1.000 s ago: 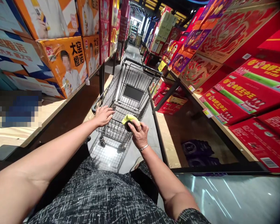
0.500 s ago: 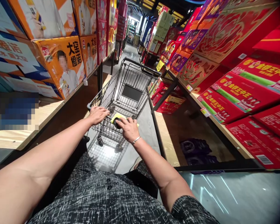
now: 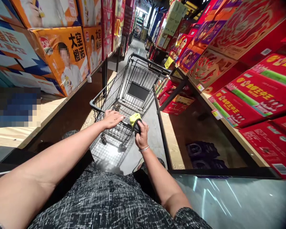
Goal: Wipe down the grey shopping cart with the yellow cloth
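A black wire shopping cart (image 3: 133, 86) stands in the aisle in front of me, its basket holding nothing I can see. My left hand (image 3: 112, 118) rests curled over the left part of the cart's handle bar. My right hand (image 3: 141, 135) is closed around the right part of the handle, pressing a yellow cloth (image 3: 134, 119) against the bar. A thin bracelet circles my right wrist.
Orange and blue cartons (image 3: 64, 60) fill the left shelf. Red gift boxes (image 3: 243, 95) line the right shelves, above a wooden lower shelf (image 3: 176, 140) with dark packs (image 3: 201, 152). The glossy floor aisle (image 3: 135, 47) runs ahead past more stacked boxes.
My right hand with the yellow cloth slid left along the handle, then back right, and now grips the bar upright. The cart has shifted slightly.
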Demonstrator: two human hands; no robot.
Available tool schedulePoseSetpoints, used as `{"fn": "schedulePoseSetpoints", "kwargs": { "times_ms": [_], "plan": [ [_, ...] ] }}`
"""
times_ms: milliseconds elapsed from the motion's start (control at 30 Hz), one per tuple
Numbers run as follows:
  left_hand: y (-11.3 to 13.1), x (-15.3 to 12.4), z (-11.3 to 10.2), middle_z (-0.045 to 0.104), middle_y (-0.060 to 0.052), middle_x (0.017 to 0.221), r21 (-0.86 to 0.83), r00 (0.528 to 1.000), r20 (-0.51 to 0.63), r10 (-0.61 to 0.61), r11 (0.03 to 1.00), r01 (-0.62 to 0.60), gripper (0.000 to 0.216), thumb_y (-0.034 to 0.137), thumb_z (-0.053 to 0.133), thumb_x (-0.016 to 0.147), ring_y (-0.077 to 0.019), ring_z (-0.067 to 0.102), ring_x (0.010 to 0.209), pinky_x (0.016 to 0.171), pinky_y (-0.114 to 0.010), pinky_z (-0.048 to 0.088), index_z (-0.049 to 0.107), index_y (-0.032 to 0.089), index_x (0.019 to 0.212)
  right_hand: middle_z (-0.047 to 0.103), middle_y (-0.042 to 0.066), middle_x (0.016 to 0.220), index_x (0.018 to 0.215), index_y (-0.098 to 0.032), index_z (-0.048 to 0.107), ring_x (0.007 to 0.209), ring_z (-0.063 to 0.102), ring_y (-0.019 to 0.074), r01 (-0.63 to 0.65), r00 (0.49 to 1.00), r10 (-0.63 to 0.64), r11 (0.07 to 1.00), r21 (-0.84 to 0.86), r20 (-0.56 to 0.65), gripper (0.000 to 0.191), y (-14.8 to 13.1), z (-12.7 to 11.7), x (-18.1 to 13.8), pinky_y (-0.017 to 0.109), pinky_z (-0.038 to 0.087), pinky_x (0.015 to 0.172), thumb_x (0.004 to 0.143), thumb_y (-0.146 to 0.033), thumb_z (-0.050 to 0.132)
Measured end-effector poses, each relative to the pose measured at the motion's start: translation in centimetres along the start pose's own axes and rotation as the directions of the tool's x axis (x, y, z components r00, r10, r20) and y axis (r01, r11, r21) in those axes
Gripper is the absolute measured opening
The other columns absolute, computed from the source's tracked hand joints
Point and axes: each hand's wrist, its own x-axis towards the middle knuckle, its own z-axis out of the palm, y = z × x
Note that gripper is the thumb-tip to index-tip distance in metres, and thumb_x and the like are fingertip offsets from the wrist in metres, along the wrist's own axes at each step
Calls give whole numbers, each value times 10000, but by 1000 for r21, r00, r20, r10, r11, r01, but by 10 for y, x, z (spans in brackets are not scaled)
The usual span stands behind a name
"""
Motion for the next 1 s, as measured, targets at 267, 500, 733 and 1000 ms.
{"fn": "schedulePoseSetpoints", "kwargs": {
  "times_ms": [267, 500, 733, 1000],
  "plan": [
    [-5, 3, -10, 607, 41, 1346, -72, 989, 147, 5, 997, 6, 664, 564, 133, 995, -219, 359, 1333, 1148, -434, 129, 740, 319, 1104, 508, -34, 1452, 1386, -451, 499, 1237, 385, 271, 236, 799, -33, 936, -262, 601, 486, 1, 62, -91, 495, 337, 1021, 970, -200, 476],
    [-18, 4, -8, 591, 33, 1367, -72, 990, 140, 26, 997, -16, 595, 547, 214, 983, -212, 377, 1325, 1155, -412, 133, 739, 298, 1111, 602, -18, 1329, 1196, -418, 663, 1212, 413, 249, 336, 613, -44, 918, -210, 789, 292, 15, 72, -118, 448, 368, 954, 984, -314, 493],
    [-29, 4, -15, 621, 24, 1330, -10, 994, 101, 50, 999, -49, 461, 647, 467, 861, -277, 367, 1309, 1142, -485, 127, 761, 327, 1017, 606, 5, 1279, 1252, -383, 644, 1133, 431, 231, 293, 945, -240, 922, -253, 221, 369, 0, -2, -49, 397, 377, 953, 949, -202, 536],
    [24, -6, -2, 584, -53, 1362, 89, 995, 71, 63, 994, -70, 492, 340, 459, 867, -276, 420, 1317, 1142, -497, 153, 574, 273, 1341, 482, -5, 1443, 1400, -351, 517, 1196, 378, 234, 152, 943, -36, 931, -331, 331, 630, 11, -16, 40, 380, 385, 986, 837, -69, 508]
  ]
}}
